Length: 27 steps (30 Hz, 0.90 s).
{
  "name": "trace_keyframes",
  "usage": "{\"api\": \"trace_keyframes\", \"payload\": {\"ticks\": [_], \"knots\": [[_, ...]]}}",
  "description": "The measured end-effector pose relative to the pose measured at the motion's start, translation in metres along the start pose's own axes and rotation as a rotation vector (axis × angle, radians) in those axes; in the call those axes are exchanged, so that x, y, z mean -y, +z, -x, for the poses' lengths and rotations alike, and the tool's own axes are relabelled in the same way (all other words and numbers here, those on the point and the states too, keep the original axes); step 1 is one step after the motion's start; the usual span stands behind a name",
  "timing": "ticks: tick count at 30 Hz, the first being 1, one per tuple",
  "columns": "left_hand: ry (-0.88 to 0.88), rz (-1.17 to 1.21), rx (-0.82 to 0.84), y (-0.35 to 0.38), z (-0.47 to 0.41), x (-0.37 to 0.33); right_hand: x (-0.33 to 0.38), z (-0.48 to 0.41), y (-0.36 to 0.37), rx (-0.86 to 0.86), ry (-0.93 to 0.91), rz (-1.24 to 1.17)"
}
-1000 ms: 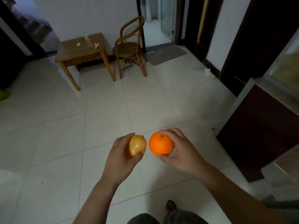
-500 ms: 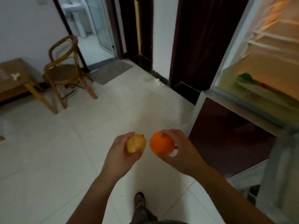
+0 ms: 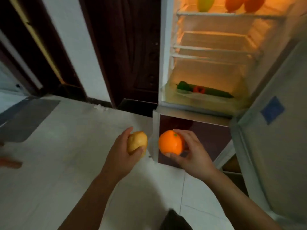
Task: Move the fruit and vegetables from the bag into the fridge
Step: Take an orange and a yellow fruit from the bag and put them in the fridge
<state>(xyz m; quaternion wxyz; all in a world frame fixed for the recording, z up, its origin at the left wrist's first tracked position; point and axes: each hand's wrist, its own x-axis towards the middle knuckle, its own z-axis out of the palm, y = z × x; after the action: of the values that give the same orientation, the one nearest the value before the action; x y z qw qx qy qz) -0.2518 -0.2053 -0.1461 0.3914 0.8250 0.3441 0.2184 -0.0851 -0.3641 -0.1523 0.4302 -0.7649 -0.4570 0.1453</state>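
Observation:
My left hand (image 3: 120, 156) grips a yellow-brown potato (image 3: 137, 144) at waist height. Beside it my right hand (image 3: 191, 153) holds an orange (image 3: 171, 143) by its far side, fingers curled round it. Both are in front of the fridge's closed lower door (image 3: 207, 135). The open fridge (image 3: 211, 52) stands ahead to the right, lit inside. Its top shelf carries a green fruit (image 3: 205, 4) and orange fruits (image 3: 244, 4). A green vegetable and something red (image 3: 201, 89) lie in the bottom compartment. The bag is out of view.
The open fridge door (image 3: 279, 130) stands at the right. Dark wooden door frames (image 3: 126, 52) and a white wall strip are left of the fridge. A grey mat (image 3: 28, 118) lies on the pale tiled floor at left.
My view has swung right, from the table and chair to the open fridge. Both hands have kept their fruit and now sit closer to the fridge.

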Motion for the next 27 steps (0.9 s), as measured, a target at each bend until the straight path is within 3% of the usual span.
{"api": "trace_keyframes", "payload": {"ticks": [11,20,27], "knots": [[0.244,-0.037,0.189,0.079,-0.188,-0.050,-0.072,-0.124,-0.059,-0.339,0.096,0.019],[0.285,-0.054,0.205,0.133,-0.323,-0.088,-0.127,-0.243,-0.115,-0.450,0.087,0.090],[0.263,-0.051,0.241,0.153,-0.369,-0.087,-0.157,-0.271,-0.129,-0.533,0.247,0.051]]}}
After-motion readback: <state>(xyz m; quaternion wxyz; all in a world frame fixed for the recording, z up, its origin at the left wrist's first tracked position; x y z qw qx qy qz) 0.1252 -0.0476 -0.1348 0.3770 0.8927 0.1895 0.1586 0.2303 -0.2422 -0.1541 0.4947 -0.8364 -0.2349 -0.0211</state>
